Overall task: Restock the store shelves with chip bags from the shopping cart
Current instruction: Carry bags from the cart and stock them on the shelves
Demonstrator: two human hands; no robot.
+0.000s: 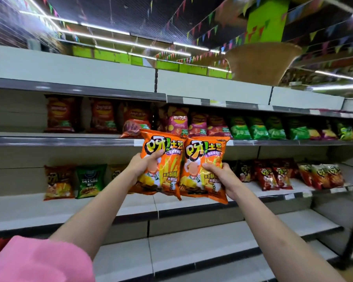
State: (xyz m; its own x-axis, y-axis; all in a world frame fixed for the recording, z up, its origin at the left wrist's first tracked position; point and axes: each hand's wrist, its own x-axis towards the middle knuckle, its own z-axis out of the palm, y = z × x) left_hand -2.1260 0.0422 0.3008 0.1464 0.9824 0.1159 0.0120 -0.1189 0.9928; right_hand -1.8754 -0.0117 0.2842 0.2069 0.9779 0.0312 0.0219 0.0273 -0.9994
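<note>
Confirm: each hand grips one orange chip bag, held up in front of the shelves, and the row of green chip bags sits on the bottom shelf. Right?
Not quite. The left hand and right hand do each grip one orange chip bag in front of the shelves, but the green chip bags stand in a row on the upper stocked shelf, not the bottom one. The head view shows it.

Both arms reach forward and up, elbows almost straight, bare from a pink sleeve (35, 259) on the left upper arm. The left hand (144, 164) grips the left chip bag (161, 159) by its left edge, thumb across the front. Just right of that bag, the right hand (220, 176) grips the right chip bag (202, 167), thumb on its front
</note>
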